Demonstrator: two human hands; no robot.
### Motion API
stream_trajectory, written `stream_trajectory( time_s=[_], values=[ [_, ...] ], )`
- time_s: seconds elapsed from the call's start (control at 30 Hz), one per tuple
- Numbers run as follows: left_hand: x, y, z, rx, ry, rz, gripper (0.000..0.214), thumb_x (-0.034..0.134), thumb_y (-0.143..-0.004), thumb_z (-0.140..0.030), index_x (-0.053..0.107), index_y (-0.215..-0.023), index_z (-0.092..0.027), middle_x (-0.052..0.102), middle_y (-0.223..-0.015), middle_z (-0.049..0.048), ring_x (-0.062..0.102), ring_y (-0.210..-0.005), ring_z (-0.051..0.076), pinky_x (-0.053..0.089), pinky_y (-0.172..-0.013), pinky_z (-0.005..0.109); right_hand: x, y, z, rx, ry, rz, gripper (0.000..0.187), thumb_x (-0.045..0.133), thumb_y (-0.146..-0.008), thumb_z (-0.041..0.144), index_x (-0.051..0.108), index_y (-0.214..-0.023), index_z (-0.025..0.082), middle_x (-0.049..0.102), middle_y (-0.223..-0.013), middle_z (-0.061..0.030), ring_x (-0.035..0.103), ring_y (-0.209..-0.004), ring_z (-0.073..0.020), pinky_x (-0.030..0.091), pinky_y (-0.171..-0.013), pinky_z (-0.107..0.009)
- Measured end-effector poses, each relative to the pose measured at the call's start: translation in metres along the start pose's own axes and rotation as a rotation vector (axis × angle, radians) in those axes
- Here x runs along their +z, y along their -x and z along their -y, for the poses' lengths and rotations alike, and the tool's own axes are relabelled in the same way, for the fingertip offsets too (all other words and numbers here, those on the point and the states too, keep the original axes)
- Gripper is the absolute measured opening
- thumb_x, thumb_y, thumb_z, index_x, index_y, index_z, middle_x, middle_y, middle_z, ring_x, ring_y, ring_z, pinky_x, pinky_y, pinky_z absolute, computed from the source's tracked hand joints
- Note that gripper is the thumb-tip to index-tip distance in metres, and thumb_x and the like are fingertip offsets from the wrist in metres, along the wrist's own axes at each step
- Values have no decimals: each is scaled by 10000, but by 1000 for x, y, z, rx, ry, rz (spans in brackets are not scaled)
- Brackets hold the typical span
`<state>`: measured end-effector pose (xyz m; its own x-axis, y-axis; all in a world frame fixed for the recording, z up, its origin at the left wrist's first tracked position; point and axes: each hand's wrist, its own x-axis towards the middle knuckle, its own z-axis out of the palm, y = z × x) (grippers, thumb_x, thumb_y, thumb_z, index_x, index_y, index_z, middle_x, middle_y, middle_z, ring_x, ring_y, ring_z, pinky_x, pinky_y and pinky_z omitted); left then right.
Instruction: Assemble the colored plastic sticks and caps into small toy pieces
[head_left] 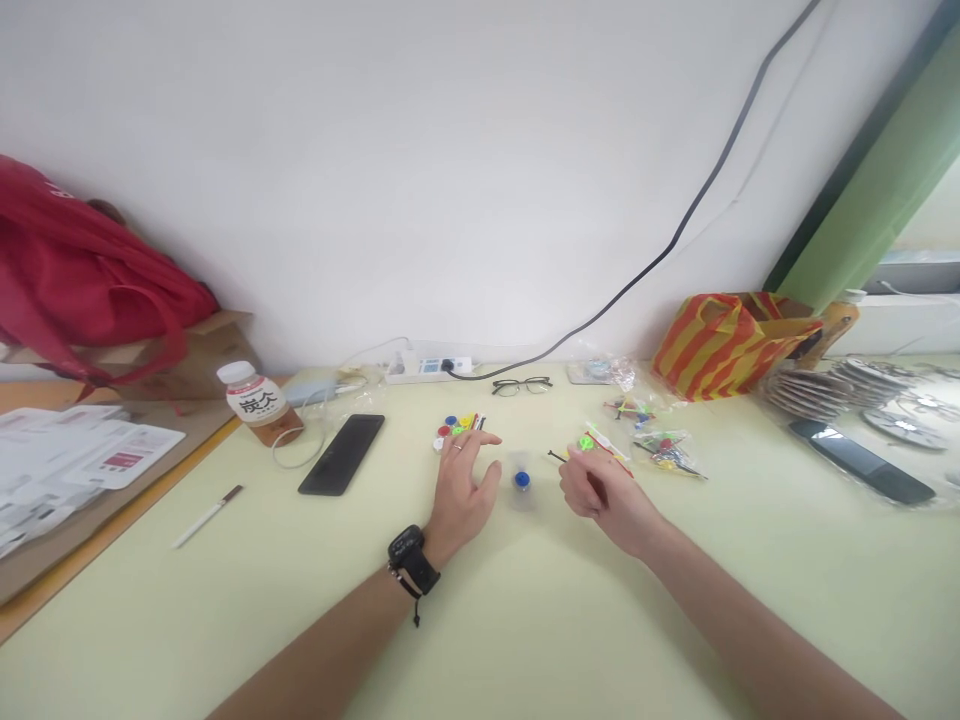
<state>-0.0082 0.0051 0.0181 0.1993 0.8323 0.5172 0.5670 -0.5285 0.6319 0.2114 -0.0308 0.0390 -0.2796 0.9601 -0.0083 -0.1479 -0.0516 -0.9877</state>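
Note:
My left hand (463, 495), with a black watch (407, 548) on its wrist, has its fingers stretched over a group of small coloured plastic discs (451, 422) and thin sticks. Its fingertips hide part of that group. My right hand (607, 495) is closed, fingers curled into the palm; anything inside is hidden. A thin dark stick (556, 456) shows just left of its knuckles, and whether the fingers grip it I cannot tell. Behind this hand lie a bright green disc (585, 442) and coloured sticks. Between both hands, a small blue disc (522, 480) rests on what looks like clear plastic.
Clear bags of coloured parts (669, 450) lie right of my right hand. Eyeglasses (522, 385) and a power strip (427, 369) are by the wall. Leftward are a black phone (342, 455), a drink bottle (259, 405) and a pen (208, 516). A striped bag (724, 350) stands back right.

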Motion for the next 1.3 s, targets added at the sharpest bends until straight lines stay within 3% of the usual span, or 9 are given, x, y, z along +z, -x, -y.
stream_trajectory(
  time_s=[0.1, 0.33, 0.47, 0.67, 0.9, 1.1, 1.3],
  values=[
    [1, 0, 1, -10, 18, 14, 221, 527, -929, -169, 634, -1104, -250, 662, -1198, 44, 526, -1244, 265, 313, -1151, 470, -5, -4, -1, -28, 61, -119, 560, 563, -912, 606, 427, -529, 220, 283, -530, 49, 221, -499, -114, 162, -495, -296],
    [5, -1, 9, -86, 50, 40, 171, 505, -1002, -263, 633, -1114, -246, 667, -1182, 51, 549, -1204, 260, 387, -1074, 443, -34, -19, -16, -189, 684, -441, 380, 579, -911, 551, 539, -733, 217, 534, -652, 3, 468, -600, -164, 354, -580, -301],
    [7, 0, 12, -114, 69, 64, 185, 520, -1002, -287, 632, -1144, -243, 661, -1196, 57, 560, -1176, 254, 433, -1013, 420, -55, -23, -21, -309, 991, -580, 227, 554, -927, 432, 595, -865, 217, 648, -851, -58, 579, -808, -229, 447, -747, -352],
    [9, 1, 14, -107, 81, 75, 193, 554, -985, -277, 636, -1157, -248, 656, -1219, 58, 553, -1202, 256, 480, -945, 387, -68, -25, -33, -322, 1208, -539, 204, 539, -943, 399, 624, -1037, 240, 665, -1100, -93, 560, -1145, -308, 469, -936, -431],
    [8, 0, 13, -118, 89, 65, 181, 562, -980, -270, 643, -1140, -252, 664, -1204, 54, 562, -1188, 256, 489, -931, 391, -62, -20, -45, -241, 1302, -443, 498, 583, -921, 576, 584, -1299, 253, 547, -1422, -136, 450, -1374, -356, 446, -1072, -514],
    [9, -1, 13, -137, 102, 66, 190, 577, -964, -253, 649, -1139, -247, 665, -1203, 58, 569, -1182, 255, 507, -889, 377, -67, -20, -49, -212, 1279, -398, 352, 547, -962, 465, 633, -1223, 244, 552, -1434, -139, 514, -1340, -332, 470, -1068, -503],
    [10, 0, 14, -140, 100, 72, 198, 574, -967, -265, 647, -1150, -247, 664, -1201, 63, 573, -1169, 256, 518, -858, 368, -69, -22, -48, -232, 1250, -363, 319, 547, -964, 404, 644, -1218, 239, 560, -1425, -143, 538, -1323, -322, 483, -1059, -491]
  ],
)
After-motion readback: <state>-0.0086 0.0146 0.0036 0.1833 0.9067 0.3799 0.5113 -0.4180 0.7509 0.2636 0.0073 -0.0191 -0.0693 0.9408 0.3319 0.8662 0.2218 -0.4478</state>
